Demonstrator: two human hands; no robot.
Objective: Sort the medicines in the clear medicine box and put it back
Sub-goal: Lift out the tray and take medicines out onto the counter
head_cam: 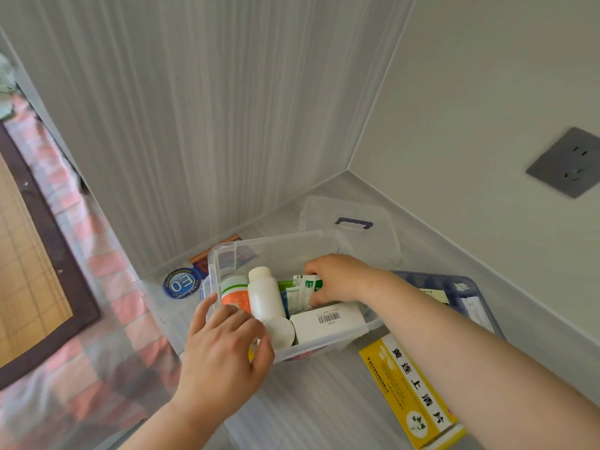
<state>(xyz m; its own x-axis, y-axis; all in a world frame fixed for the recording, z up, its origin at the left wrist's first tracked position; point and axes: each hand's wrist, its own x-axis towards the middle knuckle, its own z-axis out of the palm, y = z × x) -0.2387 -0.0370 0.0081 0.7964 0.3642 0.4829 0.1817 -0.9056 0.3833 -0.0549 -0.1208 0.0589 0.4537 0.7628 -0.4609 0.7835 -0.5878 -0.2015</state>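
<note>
Head view: I noted the right hand [337, 280] pinching green sachets [303, 287] inside the box [276, 251]; left hand [224, 349], loosely spread, steadied its near-left rim. I judged sachets best stood upright beside the bottles [263, 293].

The left hand [224, 349] is held low with fingers curled; the right hand [337, 280] is reached forward, fingers pinched.

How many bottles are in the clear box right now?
3. An orange-labelled bottle stands at the left wall, a tall white bottle stands beside it, and a white one lies on its side by the left hand. More may be hidden underneath.
</note>
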